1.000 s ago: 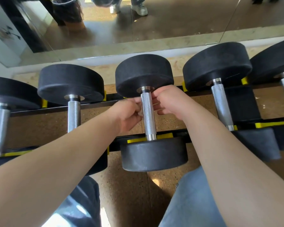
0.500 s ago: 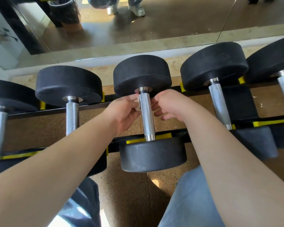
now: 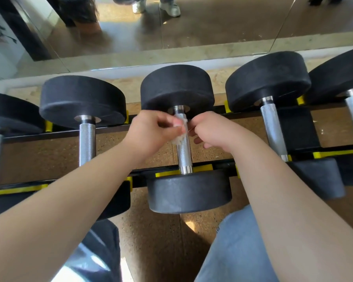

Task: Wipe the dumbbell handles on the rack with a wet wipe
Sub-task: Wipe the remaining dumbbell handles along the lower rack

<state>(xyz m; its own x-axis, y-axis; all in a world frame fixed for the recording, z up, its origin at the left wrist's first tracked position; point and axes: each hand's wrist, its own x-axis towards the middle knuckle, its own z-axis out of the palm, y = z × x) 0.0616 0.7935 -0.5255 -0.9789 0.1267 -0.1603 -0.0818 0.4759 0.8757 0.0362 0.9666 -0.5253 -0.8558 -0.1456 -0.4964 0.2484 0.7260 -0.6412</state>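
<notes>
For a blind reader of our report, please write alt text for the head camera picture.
The left hand pinches a wet wipe against the middle dumbbell's handle on a rack; the right hand curls close beside. Other dumbbells flank it. A mirror stands behind.

A black rack (image 3: 224,166) with yellow cradles (image 3: 203,167) carries five dumbbells (image 3: 177,86) side by side, chrome handles (image 3: 87,143) spanning its rails.

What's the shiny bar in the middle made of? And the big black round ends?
The bar looks like metal, probably steel: silvery, shiny, with a rough crisscross grip pattern. The black ends look like rubber: dull, matte, slightly scuffed.
</notes>
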